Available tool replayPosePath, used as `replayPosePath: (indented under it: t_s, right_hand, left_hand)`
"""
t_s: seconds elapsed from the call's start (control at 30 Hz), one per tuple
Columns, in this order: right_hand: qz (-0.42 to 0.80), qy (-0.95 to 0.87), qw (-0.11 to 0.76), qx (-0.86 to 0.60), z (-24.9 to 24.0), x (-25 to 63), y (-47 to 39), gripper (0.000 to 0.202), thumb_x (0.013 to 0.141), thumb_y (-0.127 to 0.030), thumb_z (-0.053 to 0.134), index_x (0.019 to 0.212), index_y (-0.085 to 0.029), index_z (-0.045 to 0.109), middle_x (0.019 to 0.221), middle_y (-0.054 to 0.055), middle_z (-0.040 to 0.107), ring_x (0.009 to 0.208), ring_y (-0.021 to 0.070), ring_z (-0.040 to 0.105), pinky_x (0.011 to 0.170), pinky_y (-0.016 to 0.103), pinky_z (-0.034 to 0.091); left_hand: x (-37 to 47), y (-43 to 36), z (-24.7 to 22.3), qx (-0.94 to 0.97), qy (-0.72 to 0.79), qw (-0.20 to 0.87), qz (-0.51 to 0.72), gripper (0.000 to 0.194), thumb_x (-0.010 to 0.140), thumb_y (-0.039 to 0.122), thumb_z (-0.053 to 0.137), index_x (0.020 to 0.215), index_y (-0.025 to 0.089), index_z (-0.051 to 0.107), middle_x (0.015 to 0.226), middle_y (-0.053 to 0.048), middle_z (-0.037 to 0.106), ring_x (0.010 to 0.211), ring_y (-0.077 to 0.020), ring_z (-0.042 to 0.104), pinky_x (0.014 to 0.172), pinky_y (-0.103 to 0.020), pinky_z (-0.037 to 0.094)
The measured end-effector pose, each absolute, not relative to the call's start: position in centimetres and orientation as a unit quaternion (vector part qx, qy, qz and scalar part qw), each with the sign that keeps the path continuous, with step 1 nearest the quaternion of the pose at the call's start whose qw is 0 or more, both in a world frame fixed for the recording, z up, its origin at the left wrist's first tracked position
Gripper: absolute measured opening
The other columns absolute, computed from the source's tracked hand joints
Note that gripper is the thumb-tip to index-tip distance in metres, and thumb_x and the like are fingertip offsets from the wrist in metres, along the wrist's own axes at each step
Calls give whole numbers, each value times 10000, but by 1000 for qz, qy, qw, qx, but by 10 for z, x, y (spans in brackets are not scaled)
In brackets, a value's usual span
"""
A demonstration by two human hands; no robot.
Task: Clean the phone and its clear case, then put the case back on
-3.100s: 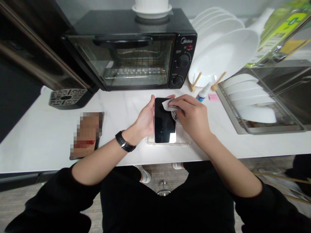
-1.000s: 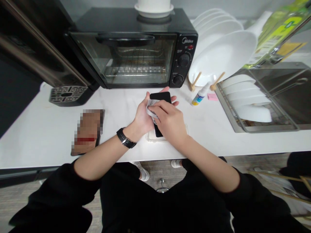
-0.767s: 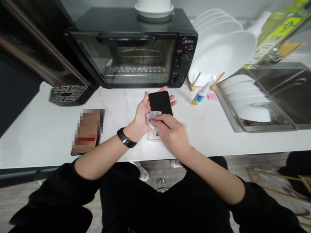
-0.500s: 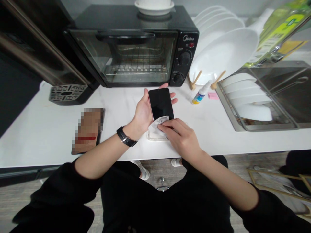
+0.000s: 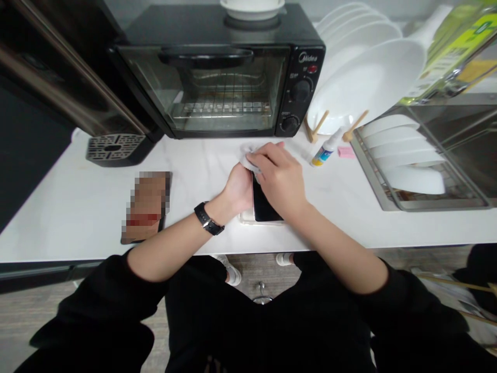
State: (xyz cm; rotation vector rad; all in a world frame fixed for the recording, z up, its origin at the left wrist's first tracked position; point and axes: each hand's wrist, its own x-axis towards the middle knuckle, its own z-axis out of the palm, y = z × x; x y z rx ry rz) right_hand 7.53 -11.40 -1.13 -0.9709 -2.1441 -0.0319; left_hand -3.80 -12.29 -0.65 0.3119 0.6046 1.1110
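My left hand holds a black smartphone from beneath, screen up; most of its fingers are hidden behind the phone and my other hand. Over the phone's upper end, my right hand pinches a light grey cloth with a scalloped edge. The right hand covers much of the screen. Under the phone, on the white counter, lies a pale, clear-looking flat piece, perhaps a phone case; only its edge shows. A small spray bottle with a blue and yellow label stands to the right of my hands.
A black toaster oven stands behind my hands. Another phone-like slab, its face pixelated, lies left on the counter. Right are white plates in a rack, a pink slip, and a sink basket with bowls.
My right hand has moved the cloth from the phone's lower end up to its upper end. The view has shifted slightly, and more of the screen is now covered.
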Motion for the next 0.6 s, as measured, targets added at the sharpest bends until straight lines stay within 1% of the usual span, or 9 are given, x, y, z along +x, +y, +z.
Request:
replayPosePath:
  t_s: [0.03, 0.1, 0.17, 0.27, 0.37, 0.43, 0.5, 0.57, 0.6]
  right_hand:
    - [-19, -842, 380, -381, -12, 70, -121, 323, 1030, -63, 552, 1156, -237, 793, 1098, 68, 748, 1032, 249, 689, 865, 401, 602]
    - [-40, -848, 370, -377, -13, 64, -138, 287, 1049, -79, 559, 1127, -238, 785, 1081, 57, 755, 994, 228, 687, 820, 371, 593]
    - [-58, -855, 363, -365, -15, 66, -156, 255, 1072, -99, 556, 1087, -218, 780, 1067, 62, 767, 944, 216, 680, 770, 357, 580]
    - [-47, -866, 375, -327, -20, 82, -175, 250, 1096, -126, 546, 1108, -210, 781, 1070, 74, 786, 940, 210, 688, 789, 353, 593]
    - [8, -868, 387, -311, -25, 107, -169, 295, 1096, -118, 529, 1175, -247, 782, 1113, 72, 799, 1020, 213, 714, 839, 351, 610]
    - [18, -850, 389, -356, -28, 125, -148, 327, 1062, -93, 532, 1186, -247, 792, 1115, 82, 800, 1044, 239, 729, 861, 384, 609]
    - [19, -828, 379, -413, -30, 139, -119, 340, 988, -53, 551, 1101, -223, 822, 1064, 97, 800, 1014, 262, 745, 883, 411, 606]
    - [54, -817, 366, -442, -31, 147, -94, 387, 892, -22, 570, 1120, -196, 830, 1115, 119, 808, 1031, 285, 766, 929, 439, 622]
    - [72, -816, 366, -441, -31, 150, -87, 453, 843, -10, 570, 1180, -183, 820, 1188, 131, 809, 1079, 298, 772, 975, 455, 628]
  left_hand:
    - [-39, -125, -4, 157, 269, 790, 528, 464, 1128, 342, 366, 1432, 196, 683, 1049, -67, 823, 1177, -253, 789, 1103, -440, 609]
    - [-43, -130, 2, 183, 250, 778, 547, 529, 1141, 460, 350, 1516, 224, 639, 1103, -76, 824, 1277, -282, 759, 1161, -481, 576]
    - [-47, -134, 9, 201, 260, 763, 557, 598, 1145, 566, 310, 1576, 261, 592, 1179, -69, 821, 1371, -295, 717, 1193, -485, 556]
    - [-53, -134, 18, 215, 285, 748, 559, 650, 1150, 610, 254, 1635, 272, 526, 1320, -67, 795, 1473, -326, 646, 1188, -509, 563]
    - [-59, -127, 21, 224, 296, 733, 570, 682, 1145, 642, 231, 1663, 280, 488, 1425, -73, 760, 1492, -365, 623, 1137, -539, 596]
    - [-63, -122, 21, 227, 301, 719, 584, 693, 1141, 656, 231, 1671, 285, 478, 1453, -77, 748, 1496, -368, 618, 1118, -529, 607]
    - [-67, -119, 21, 230, 305, 709, 592, 691, 1144, 647, 211, 1675, 291, 474, 1454, -81, 747, 1503, -359, 611, 1113, -524, 609]
    - [-69, -119, 23, 236, 308, 705, 594, 687, 1147, 643, 205, 1675, 297, 477, 1452, -85, 747, 1508, -352, 607, 1113, -525, 607]
    - [-69, -119, 24, 240, 311, 703, 593, 687, 1146, 649, 213, 1674, 299, 480, 1445, -86, 751, 1505, -350, 610, 1110, -521, 608]
